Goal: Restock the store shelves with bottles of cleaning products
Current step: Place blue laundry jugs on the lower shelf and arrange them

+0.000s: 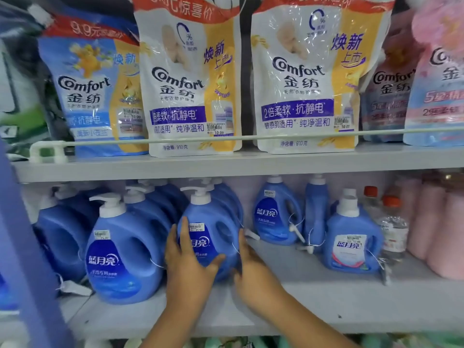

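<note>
A blue pump bottle of detergent (211, 229) stands on the lower shelf (313, 305), in the middle of a row of like bottles. My left hand (187, 262) is wrapped around its left side and front, fingers spread on the label. My right hand (251, 264) presses against its right side, near the handle hole. Another blue pump bottle (123, 252) stands just to the left, nearly touching. Behind both, more pump bottles (155, 204) fill the row.
To the right stand three blue screw-cap jugs (351, 237), clear bottles with red caps (391, 222) and pink bottles (437, 227). Bare shelf lies between the held bottle and those jugs. The upper shelf carries Comfort softener pouches (301, 79) behind a rail.
</note>
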